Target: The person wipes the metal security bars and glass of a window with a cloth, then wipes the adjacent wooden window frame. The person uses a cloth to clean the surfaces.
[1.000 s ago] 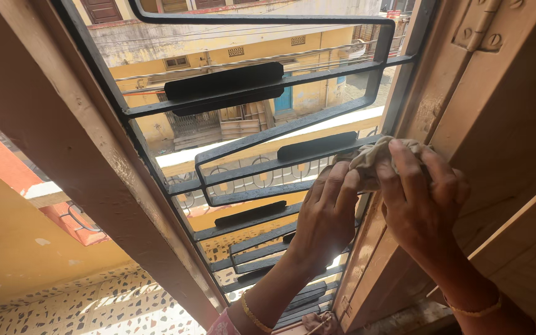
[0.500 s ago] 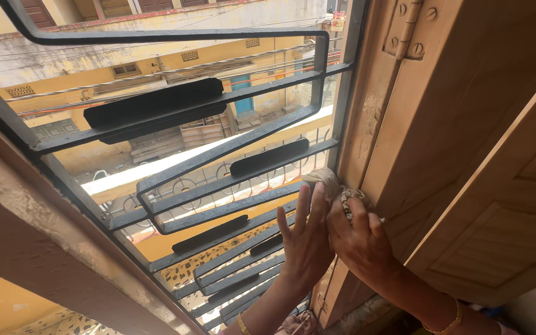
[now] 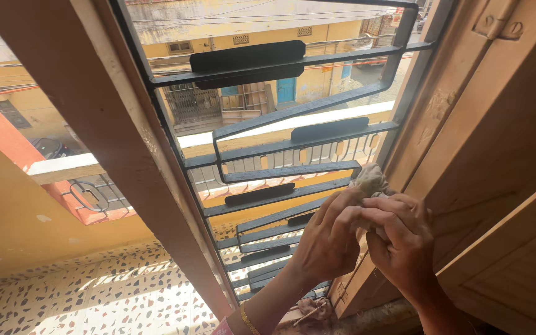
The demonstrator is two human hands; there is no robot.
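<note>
A crumpled beige cloth (image 3: 369, 180) is pressed against the right wooden window frame (image 3: 430, 111), beside the dark metal grille (image 3: 293, 127). My right hand (image 3: 402, 242) grips the cloth from below, fingers wrapped over it. My left hand (image 3: 330, 239) reaches through beside it, fingertips resting on the same cloth. Both wrists wear thin gold bangles. Most of the cloth is hidden under my fingers.
A wooden shutter panel (image 3: 516, 267) stands open at the right with a hinge (image 3: 497, 25) up top. The left wooden post (image 3: 125, 155) frames the grille. Another rag (image 3: 314, 310) lies on the sill. Outside are yellow buildings and a speckled terrace floor (image 3: 94, 291).
Both hands and the cloth have slid down the right frame from higher up a second ago. The view has swung back to the left.
</note>
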